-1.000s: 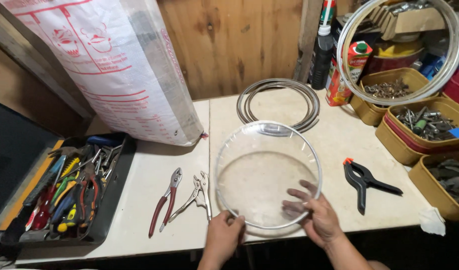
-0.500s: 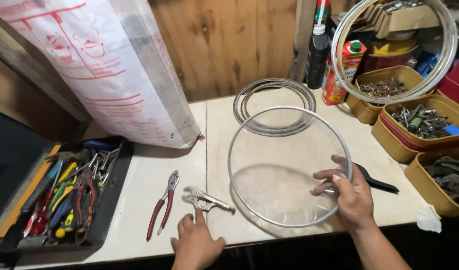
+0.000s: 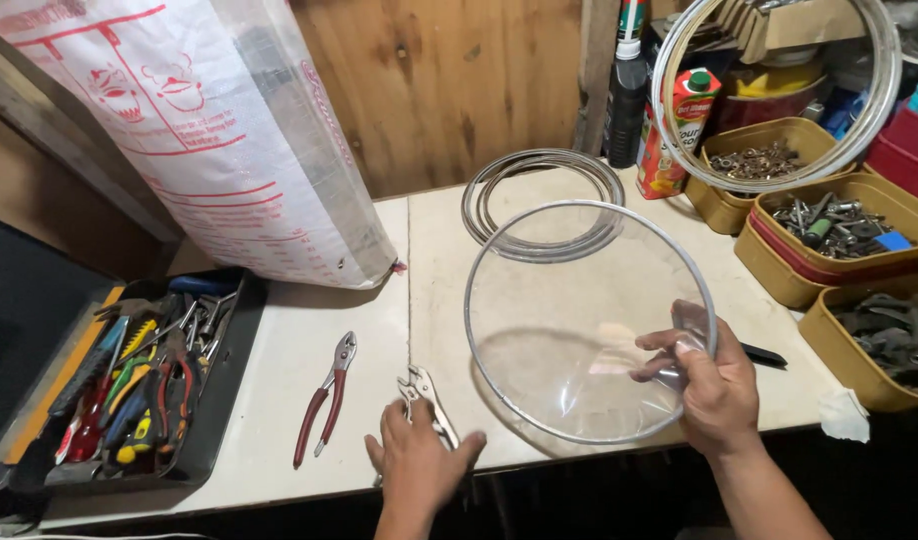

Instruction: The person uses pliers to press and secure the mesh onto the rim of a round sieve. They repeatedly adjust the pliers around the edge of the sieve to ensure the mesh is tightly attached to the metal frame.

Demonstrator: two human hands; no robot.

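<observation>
My right hand (image 3: 717, 385) grips the right rim of a clear round disc with a thin metal hoop (image 3: 579, 320), held tilted just above the white workbench (image 3: 319, 330). My left hand (image 3: 419, 465) lies over the handles of silver locking pliers (image 3: 421, 388) on the bench's front edge, fingers curled on them. The pliers' jaws stick out beyond the fingers, just left of the disc.
Red-handled pliers (image 3: 324, 400) lie left of my left hand. A black tray of hand tools (image 3: 129, 380) sits at far left, under a white printed sack (image 3: 209, 140). Stacked metal rings (image 3: 544, 200), a large hoop (image 3: 779, 90), yellow hardware tubs (image 3: 839, 230) and a black clamp (image 3: 761, 355) stand behind and to the right.
The disc has shifted right and tilted up, now held by my right hand alone. My left hand left the disc, picked up the locking pliers and brought them down onto the bench.
</observation>
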